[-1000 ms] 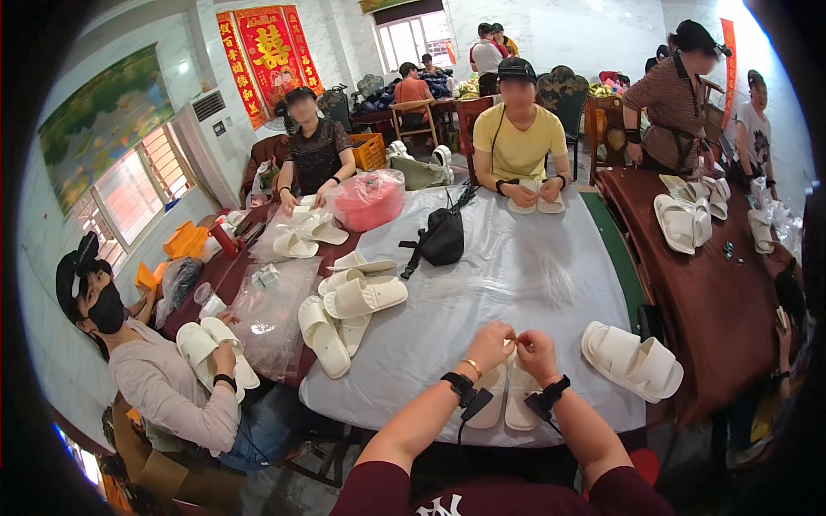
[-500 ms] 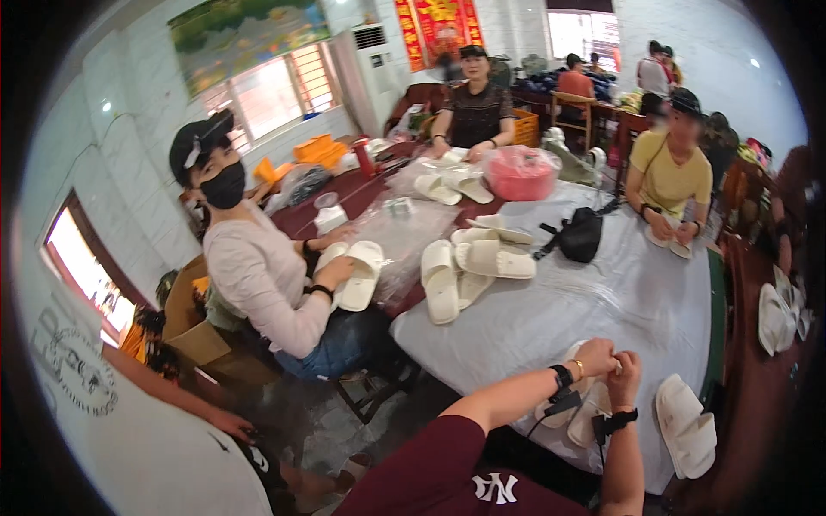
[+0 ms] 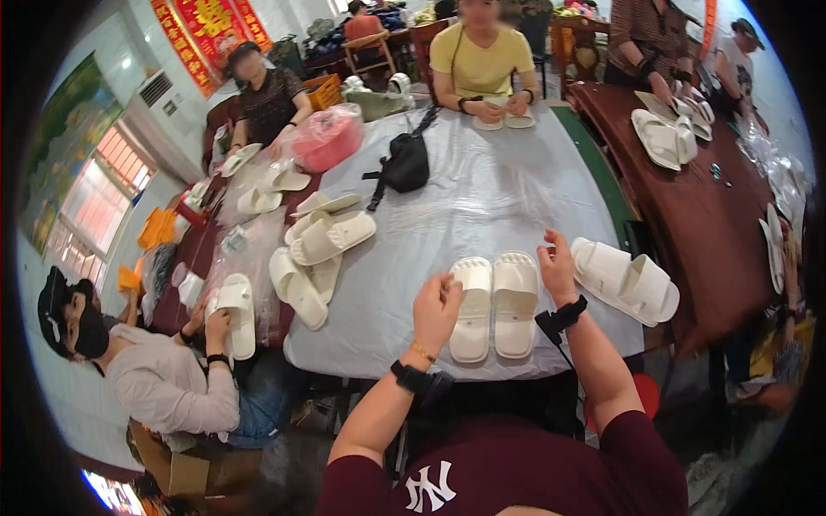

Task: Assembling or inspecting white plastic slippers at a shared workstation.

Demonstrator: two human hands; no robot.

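A pair of white open-toe slippers lies side by side in front of me, the left slipper (image 3: 471, 322) and the right slipper (image 3: 515, 325), toe openings pointing away. My left hand (image 3: 437, 308) is beside the left slipper's upper edge, fingers loosely bent and holding nothing; whether the fingertips touch it I cannot tell. On the other side, my right hand (image 3: 557, 265) is raised with its fingers apart, nothing in it. Right of that hand lie more white slippers (image 3: 625, 279), nested together. Both my wrists wear black bands.
The table has a pale plastic cover (image 3: 482, 198). A heap of white slippers (image 3: 331, 241), a black bag (image 3: 403, 163) and a pink plastic-wrapped bundle (image 3: 327, 142) lie on the left side. Co-workers handle slippers around it. A dark red table (image 3: 688, 232) stands at right.
The view has swung to the right. My hands, close together above the slippers before, are now apart on either side of the pair.
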